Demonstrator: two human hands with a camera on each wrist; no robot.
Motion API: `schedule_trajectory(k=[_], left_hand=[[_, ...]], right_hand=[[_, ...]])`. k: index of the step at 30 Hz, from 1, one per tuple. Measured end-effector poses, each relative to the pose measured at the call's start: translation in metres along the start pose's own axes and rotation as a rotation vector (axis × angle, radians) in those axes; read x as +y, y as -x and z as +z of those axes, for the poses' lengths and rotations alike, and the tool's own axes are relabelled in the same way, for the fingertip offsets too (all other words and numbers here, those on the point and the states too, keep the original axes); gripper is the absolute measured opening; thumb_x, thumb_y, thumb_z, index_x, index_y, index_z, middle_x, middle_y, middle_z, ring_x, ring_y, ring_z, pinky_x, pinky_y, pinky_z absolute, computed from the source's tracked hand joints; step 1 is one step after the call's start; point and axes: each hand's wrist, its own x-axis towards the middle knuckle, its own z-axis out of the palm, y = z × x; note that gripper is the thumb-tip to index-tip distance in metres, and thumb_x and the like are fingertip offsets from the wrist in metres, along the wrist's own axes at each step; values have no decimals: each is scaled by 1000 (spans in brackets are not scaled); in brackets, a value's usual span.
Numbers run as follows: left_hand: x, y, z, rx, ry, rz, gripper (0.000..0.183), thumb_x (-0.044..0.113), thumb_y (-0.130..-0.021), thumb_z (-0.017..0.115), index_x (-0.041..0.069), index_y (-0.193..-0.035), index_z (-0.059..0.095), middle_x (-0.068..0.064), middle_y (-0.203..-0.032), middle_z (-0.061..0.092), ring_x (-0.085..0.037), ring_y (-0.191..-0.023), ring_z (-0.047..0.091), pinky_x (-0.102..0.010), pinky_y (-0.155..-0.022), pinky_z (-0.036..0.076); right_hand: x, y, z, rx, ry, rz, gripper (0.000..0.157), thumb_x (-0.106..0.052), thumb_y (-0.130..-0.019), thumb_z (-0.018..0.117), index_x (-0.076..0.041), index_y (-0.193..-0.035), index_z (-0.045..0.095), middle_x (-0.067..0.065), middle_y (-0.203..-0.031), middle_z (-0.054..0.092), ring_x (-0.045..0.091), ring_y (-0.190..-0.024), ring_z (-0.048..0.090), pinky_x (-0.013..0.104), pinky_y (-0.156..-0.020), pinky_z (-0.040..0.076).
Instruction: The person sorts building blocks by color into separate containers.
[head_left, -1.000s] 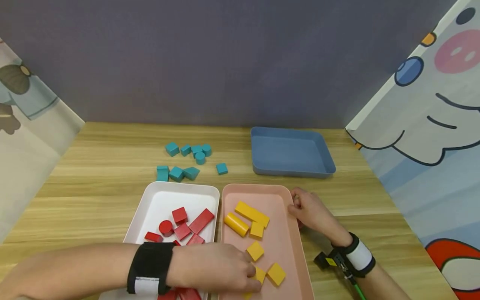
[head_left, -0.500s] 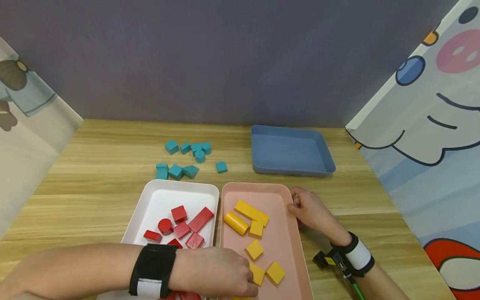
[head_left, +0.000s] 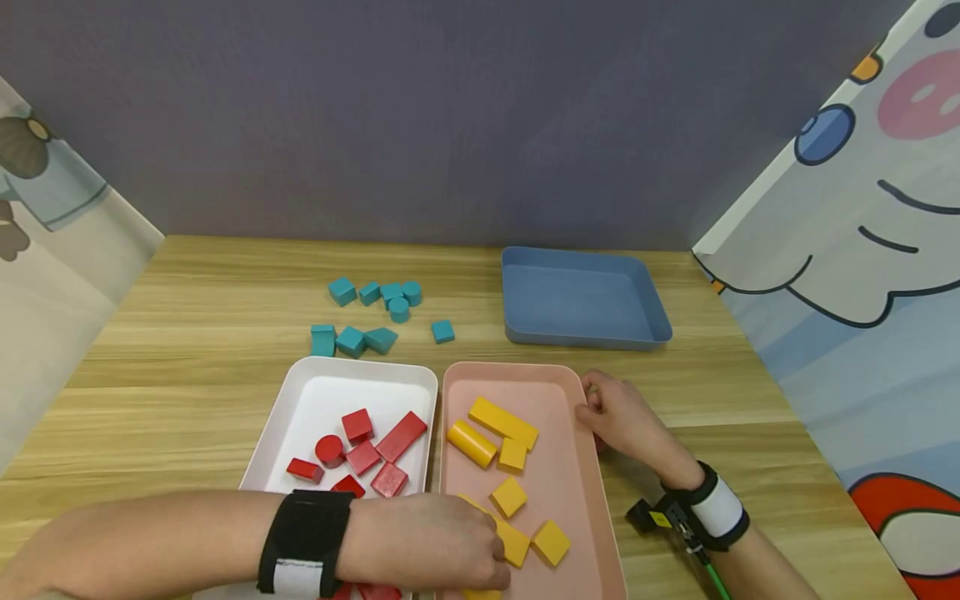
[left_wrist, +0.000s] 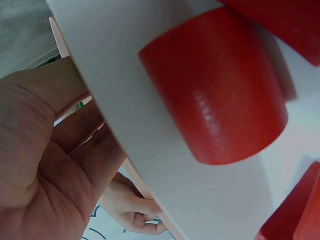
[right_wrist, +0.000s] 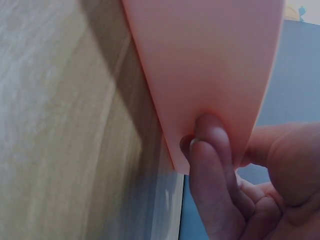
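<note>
My left hand (head_left: pixel 431 540) reaches over the right wall of the white tray (head_left: pixel 337 379) and down into the pink tray (head_left: pixel 551 408), among yellow blocks (head_left: pixel 513 542). One yellow piece (head_left: pixel 476 502) shows just past its knuckles. Its fingertips are hidden, so I cannot tell whether they hold a block. In the left wrist view the white tray's wall covers them, and a red cylinder (left_wrist: pixel 215 90) fills the middle. My right hand (head_left: pixel 622 417) grips the pink tray's far right corner; the right wrist view shows its fingers (right_wrist: pixel 210 145) against the outer wall and the thumb at the rim.
Several red blocks (head_left: pixel 401 437) lie in the white tray. Behind it, several teal blocks (head_left: pixel 351 342) are scattered on the wooden table (head_left: pixel 187 358). At the back right stands a blue tray (head_left: pixel 581 300) without blocks. A grey wall (head_left: pixel 450 125) closes off the table's far edge.
My left hand has drawn slightly left inside the pink tray, and a yellow piece has come into view past its knuckles. My right hand stays at the tray corner.
</note>
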Motion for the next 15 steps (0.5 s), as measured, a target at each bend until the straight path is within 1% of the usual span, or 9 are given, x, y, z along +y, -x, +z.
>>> schedule_trajectory(k=[7, 13, 15], left_hand=[[-1, -1, 1, 2, 49, -19, 37, 49, -85, 61, 36, -120, 63, 25, -98, 61, 11, -80, 46, -3, -81, 41], [0, 4, 1, 25, -11, -58, 34, 53, -86, 57, 35, -114, 64, 24, -92, 64, 11, -74, 46, -3, -75, 41], [0, 5, 2, 25, -12, -78, 36, 55, -84, 57, 35, -113, 64, 24, -91, 64, 10, -72, 46, -4, -74, 41]], right_hand=[[1, 2, -1, 2, -5, 3, 13, -7, -88, 58, -3, -98, 52, -4, -49, 52, 10, -39, 50, 25, -39, 38], [-1, 2, 1, 6, -12, 1, 12, -7, -88, 57, -2, -97, 51, -4, -49, 53, 10, -39, 52, 26, -39, 41], [-2, 1, 2, 8, -17, 1, 12, -7, -88, 56, -2, -97, 51, -3, -50, 53, 11, -39, 53, 26, -40, 42]])
